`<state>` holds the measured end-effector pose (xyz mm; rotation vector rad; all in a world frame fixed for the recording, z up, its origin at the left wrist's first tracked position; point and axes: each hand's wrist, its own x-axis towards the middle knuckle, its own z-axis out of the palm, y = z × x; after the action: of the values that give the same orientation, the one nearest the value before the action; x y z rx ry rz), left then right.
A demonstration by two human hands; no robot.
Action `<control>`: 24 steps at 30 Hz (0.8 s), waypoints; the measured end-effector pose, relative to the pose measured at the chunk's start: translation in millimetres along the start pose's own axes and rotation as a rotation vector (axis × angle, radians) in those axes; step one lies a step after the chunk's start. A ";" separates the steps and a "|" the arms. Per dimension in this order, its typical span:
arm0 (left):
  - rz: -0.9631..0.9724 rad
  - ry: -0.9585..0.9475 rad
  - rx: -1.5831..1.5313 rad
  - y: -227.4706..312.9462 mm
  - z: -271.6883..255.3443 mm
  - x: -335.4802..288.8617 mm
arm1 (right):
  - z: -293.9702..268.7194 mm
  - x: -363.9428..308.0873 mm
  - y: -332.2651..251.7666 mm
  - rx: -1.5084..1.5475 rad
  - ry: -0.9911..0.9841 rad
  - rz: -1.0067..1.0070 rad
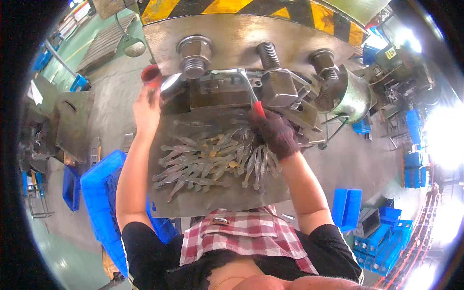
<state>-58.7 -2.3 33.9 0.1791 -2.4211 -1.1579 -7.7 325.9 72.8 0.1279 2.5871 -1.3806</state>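
My bare left hand (146, 107) is raised at the left end of the press, its fingers closed around the lower part of a red cup-shaped piece (152, 75). Whether that piece is fixed or loose I cannot tell. In a dark knit glove, my right hand (275, 130) grips the red handle of a pair of metal tongs (250, 89). Their far end reaches up to the die block (220, 96) under the press ram. Below the die, a heap of flat, elongated metal parts (212, 159) covers part of the metal worktable (179, 205).
Heavy bolts and nuts (195, 55) stick out from the ram, below a yellow-and-black striped bar (232, 7). A clamp block (279, 89) stands just right of the tongs. Blue crates (104, 193) lie left of my arm, and more blue bins (382, 241) are stacked right.
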 end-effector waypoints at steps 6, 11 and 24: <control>0.003 0.003 -0.065 -20.6 -19.7 -45.0 | -1.6 15.0 1.2 -0.040 -0.187 0.062; -0.021 -0.007 -0.131 -9.1 -14.8 -58.5 | 19.5 16.3 13.1 -0.046 -0.081 0.157; -0.357 -0.324 -0.498 -5.7 7.6 -68.6 | 6.5 -57.2 34.0 0.144 -0.294 0.164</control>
<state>-1.4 20.1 2.2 0.2905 -2.3261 -2.0502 54.9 340.7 54.3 0.1433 2.1887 -1.4074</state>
